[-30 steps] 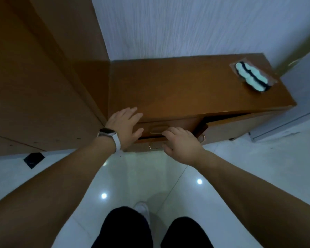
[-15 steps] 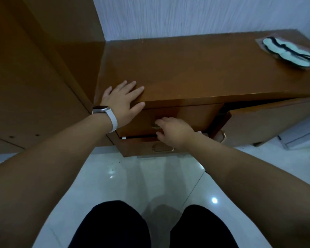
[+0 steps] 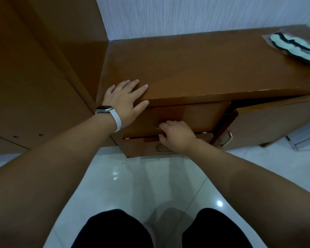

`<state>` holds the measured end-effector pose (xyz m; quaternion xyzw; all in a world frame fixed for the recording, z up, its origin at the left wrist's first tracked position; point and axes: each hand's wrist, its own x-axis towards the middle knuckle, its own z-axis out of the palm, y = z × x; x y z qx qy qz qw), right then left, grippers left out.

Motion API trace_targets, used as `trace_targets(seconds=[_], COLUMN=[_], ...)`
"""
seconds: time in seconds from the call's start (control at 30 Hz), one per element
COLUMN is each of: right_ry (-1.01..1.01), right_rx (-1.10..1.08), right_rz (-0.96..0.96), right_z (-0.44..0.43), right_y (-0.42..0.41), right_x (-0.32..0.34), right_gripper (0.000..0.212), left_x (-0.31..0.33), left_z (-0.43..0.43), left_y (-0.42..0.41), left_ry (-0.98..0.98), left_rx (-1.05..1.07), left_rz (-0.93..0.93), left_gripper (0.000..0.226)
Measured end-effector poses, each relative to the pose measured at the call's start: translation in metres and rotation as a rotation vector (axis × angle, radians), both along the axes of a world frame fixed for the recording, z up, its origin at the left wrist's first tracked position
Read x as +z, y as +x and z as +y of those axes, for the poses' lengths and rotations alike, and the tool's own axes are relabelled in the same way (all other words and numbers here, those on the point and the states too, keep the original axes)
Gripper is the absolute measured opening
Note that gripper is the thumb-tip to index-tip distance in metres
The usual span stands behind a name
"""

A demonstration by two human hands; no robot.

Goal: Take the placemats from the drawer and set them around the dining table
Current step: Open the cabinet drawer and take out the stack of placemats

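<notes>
Now curled on the metal handle [image 3: 158,126] of the upper drawer [image 3: 183,116]: right hand [image 3: 177,136], fingers hooked over the pull, thumb tucked below, knuckles toward the camera, forearm reaching in from the lower right. Closed round the handle, nothing else held. Spread flat on the front left corner of the cabinet top [image 3: 195,68]: left hand [image 3: 123,102], fingers splayed, thumb dropped over the front edge, holding nothing, apparently bracing; white-strapped watch [image 3: 108,113] on the wrist.

Drawer front near flush, with only a thin dark gap along its lower edge above the second drawer [image 3: 143,147] and its own pull. Placemats not in view; presumably inside, though which drawer cannot be told. Dining table not in view either.

Risks, as a judgement only: a sticking drawer yielding suddenly to a hard tug and sliding out too far, even off its runners; an off-centre pull racking it sideways against the frame. Thumb of the bracing hand close above the drawer front, so liable to a pinch if the drawer tips upward. Cabinet door [image 3: 276,126] just right of the drawers standing ajar, its edge and handle close to the right wrist, a possible snag on the pull. Packaged pale-green item [image 3: 292,49] far right on the top, well apart, unlikely to matter.
</notes>
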<state>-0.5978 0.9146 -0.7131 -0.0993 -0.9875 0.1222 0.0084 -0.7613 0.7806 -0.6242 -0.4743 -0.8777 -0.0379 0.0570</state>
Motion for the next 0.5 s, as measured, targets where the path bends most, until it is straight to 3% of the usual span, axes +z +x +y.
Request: trace_targets(seconds=[0.3,0.5], right_ry=[0.01,0.025], right_rx=[0.032,0.046], right_rz=[0.051,0.08], right_z=[-0.019,-0.042], right_y=[0.028,0.061], right_x=[-0.003,-0.002], right_gripper=[0.04,0.026], left_x=[-0.003,-0.003], left_z=[-0.005,-0.004], left_y=[0.013,0.029], left_ry=[0.069,0.074], left_rx=[0.049,0.108], left_rz=[-0.021,-0.052], left_gripper=[0.051,0.051])
